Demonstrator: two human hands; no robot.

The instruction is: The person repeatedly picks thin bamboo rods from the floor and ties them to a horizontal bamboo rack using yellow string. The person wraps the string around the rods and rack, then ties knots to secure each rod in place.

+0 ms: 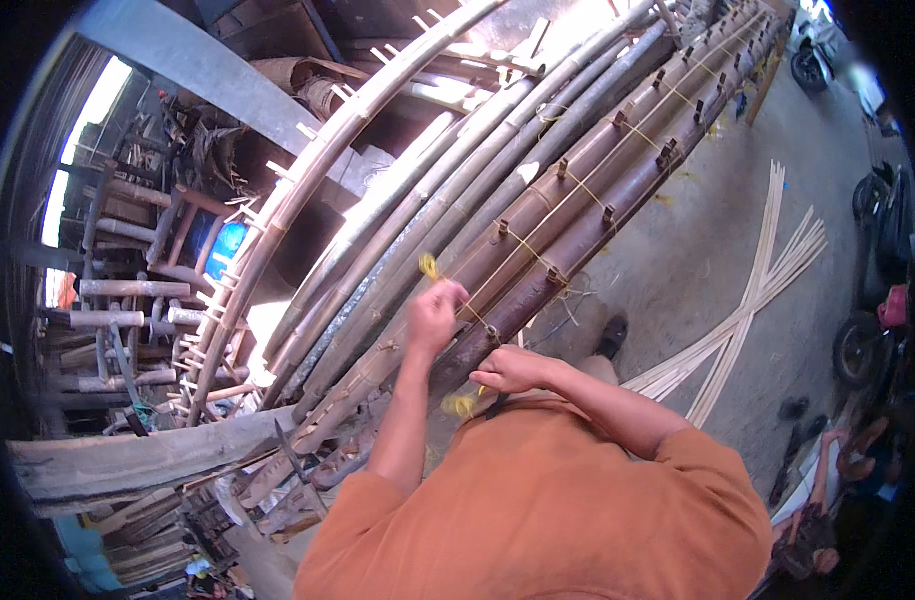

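Several long brown bamboo poles (pixel 577 215) lie side by side, running from near my body up to the far right. Yellow cord (pixel 522 245) runs along them, looped around small wooden pegs. My left hand (pixel 435 312) is raised over the poles, fingers closed on a strand of the yellow cord, whose end curls above the hand. My right hand (pixel 507 368) rests on the near end of a dark pole beside a peg, gripping the yellow cord, with a tuft of it (pixel 461 403) hanging below.
A long peg-studded bamboo pole (pixel 307 180) arcs at the left. Thin pale bamboo strips (pixel 752 300) lie crossed on the concrete floor at the right. Stacked bamboo and timber fill the left side. Motorbikes stand at the right edge; a person sits at the lower right.
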